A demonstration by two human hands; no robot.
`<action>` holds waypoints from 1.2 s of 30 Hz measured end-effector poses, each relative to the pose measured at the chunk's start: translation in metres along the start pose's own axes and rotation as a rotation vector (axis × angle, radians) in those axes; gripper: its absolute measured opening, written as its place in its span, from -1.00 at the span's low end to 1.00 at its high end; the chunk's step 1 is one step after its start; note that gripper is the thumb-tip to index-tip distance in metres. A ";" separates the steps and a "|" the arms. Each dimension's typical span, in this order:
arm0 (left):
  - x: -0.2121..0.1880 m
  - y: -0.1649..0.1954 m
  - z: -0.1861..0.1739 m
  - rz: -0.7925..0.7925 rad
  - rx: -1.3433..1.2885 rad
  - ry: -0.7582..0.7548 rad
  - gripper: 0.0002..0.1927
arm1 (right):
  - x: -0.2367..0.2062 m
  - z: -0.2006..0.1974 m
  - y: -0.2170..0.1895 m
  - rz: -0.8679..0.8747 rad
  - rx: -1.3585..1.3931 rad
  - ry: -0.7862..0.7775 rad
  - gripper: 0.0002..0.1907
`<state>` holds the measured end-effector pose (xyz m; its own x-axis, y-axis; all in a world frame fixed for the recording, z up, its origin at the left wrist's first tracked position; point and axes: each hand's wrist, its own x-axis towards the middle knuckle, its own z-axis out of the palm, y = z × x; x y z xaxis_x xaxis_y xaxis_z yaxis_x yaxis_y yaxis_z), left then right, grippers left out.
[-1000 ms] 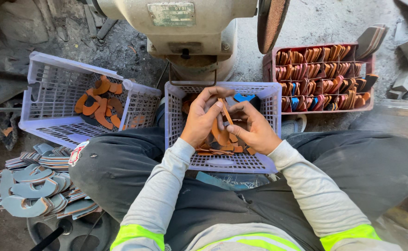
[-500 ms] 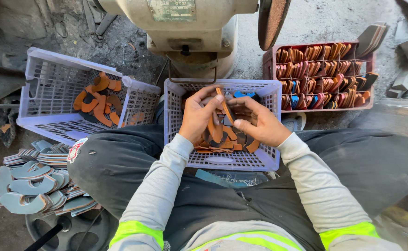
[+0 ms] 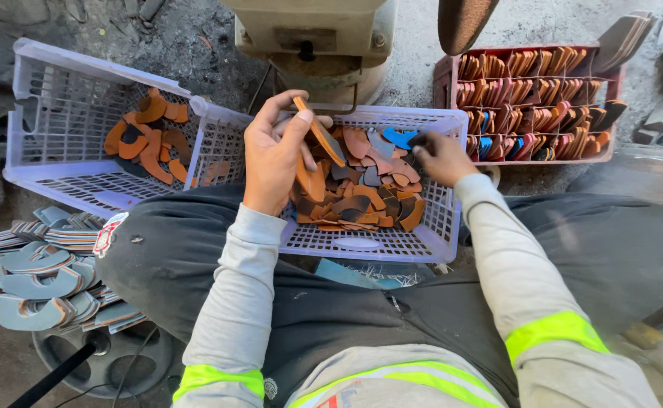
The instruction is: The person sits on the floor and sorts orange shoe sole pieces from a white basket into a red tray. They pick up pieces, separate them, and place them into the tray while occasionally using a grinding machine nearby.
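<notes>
Basically I was mid-sort: my left hand (image 3: 275, 155) had its fingers closed on a small stack of curved orange leather pieces (image 3: 318, 143), held up over the lilac basket (image 3: 361, 245) on my lap. My right hand (image 3: 441, 157), at 3 o'clock from the left, was down in the pile (image 3: 369, 189), fingers curled onto a dark piece, though I couldn't tell how firmly. Next move, as I judged it, needed a clean single-piece pick squared against the stack.
</notes>
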<state>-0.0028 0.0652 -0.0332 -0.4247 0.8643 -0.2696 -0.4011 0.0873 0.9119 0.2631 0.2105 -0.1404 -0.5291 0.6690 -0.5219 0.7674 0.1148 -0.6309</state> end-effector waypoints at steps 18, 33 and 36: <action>0.008 -0.021 0.004 -0.146 0.152 -0.024 -0.64 | 0.064 0.085 0.023 0.290 0.704 -0.244 -0.44; 0.009 -0.026 0.009 -0.170 0.312 -0.002 -0.62 | 0.022 0.135 0.040 0.159 -0.286 0.115 -0.44; 0.010 -0.031 0.009 -0.150 0.426 0.024 -0.64 | 0.021 0.132 0.034 0.207 -0.344 0.054 -0.39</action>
<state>0.0128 0.0762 -0.0609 -0.4076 0.8153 -0.4112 -0.0921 0.4113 0.9068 0.2305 0.1315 -0.2483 -0.3383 0.7401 -0.5813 0.9369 0.2066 -0.2821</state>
